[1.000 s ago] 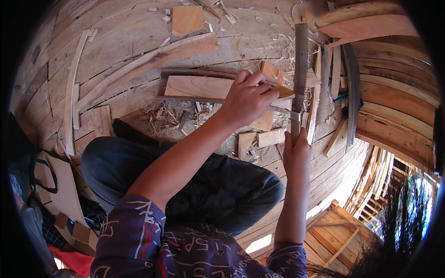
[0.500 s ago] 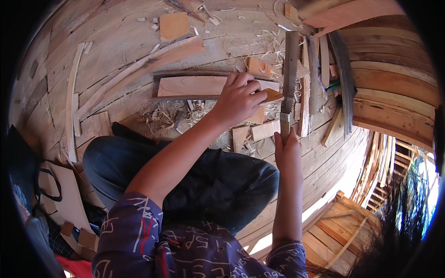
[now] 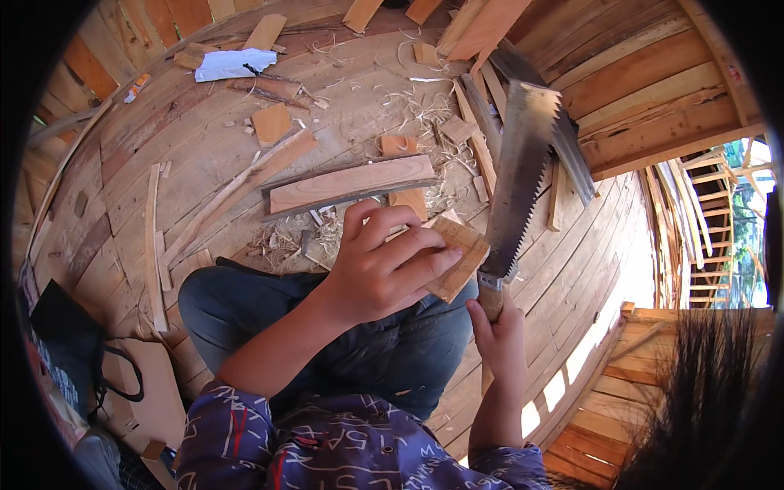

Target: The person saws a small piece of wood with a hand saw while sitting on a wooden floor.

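Left hand (image 3: pixel 367 273) gripping (fingers (image 3: pixel 412 243) bent), right hand (image 3: pixel 502 336) clenched.

On my feed, daylight entered through the opening (image 3: pixel 739 212) at right and clipped the adjacent floor (image 3: pixel 625 257) to white. I registered glare near the tip of the saw blade (image 3: pixel 518 171), darker below. Fisheye distortion bowed straight edges; black vignetting closed the corners.

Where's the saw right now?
Head view, right of centre: the saw is in the right hand, just right of the wood block in the left hand.
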Motion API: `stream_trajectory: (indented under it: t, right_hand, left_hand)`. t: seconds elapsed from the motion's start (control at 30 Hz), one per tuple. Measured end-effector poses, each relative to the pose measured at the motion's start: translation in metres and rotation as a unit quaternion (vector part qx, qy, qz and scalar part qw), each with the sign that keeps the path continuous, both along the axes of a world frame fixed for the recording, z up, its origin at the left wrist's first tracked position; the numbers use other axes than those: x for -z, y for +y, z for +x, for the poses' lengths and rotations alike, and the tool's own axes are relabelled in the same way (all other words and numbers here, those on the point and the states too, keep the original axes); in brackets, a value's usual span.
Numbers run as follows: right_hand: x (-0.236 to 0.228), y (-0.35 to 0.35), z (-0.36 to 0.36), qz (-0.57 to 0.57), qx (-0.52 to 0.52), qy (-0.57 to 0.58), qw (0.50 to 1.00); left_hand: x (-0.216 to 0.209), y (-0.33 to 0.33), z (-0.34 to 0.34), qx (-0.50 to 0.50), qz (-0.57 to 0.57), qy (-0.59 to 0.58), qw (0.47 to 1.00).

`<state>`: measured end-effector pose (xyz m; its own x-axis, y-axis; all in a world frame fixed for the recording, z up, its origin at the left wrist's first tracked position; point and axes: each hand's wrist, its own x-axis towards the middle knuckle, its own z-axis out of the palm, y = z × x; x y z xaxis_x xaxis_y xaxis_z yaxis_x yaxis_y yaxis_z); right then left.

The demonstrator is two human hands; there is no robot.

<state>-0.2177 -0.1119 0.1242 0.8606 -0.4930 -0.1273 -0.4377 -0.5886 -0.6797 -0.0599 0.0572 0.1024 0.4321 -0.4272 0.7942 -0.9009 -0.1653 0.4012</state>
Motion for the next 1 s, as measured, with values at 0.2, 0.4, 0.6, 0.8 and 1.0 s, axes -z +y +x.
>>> stream_trajectory:
  t: [0.2, 0.4, 0.6, 0.8, 1.0]
  right_hand:
    - [-0.019, 0.023, -0.031, 0.006, -0.032, -0.018, 0.999]
    - [-0.038, 0.026, -0.061, 0.015, -0.052, 0.022, 0.998]
    - [-0.028, 0.001, -0.086, 0.013, -0.129, 0.093, 0.987]
    - [-0.042, 0.016, -0.087, 0.002, -0.039, 0.039, 0.999]
    - [-0.003, 0.011, -0.082, -0.075, 0.064, -0.061, 0.993]
  left_hand:
    - [-0.017, 0.024, -0.018, 0.007, 0.027, -0.089, 0.996]
    - [-0.019, 0.027, -0.032, 0.057, 0.074, -0.153, 0.984]
    - [-0.004, 0.027, -0.02, 0.197, 0.165, -0.284, 0.924]
    - [-0.044, 0.018, -0.031, 0.152, 0.163, -0.094, 0.97]
    - [-0.012, 0.017, -0.045, 0.055, 0.054, 0.331, 0.94]
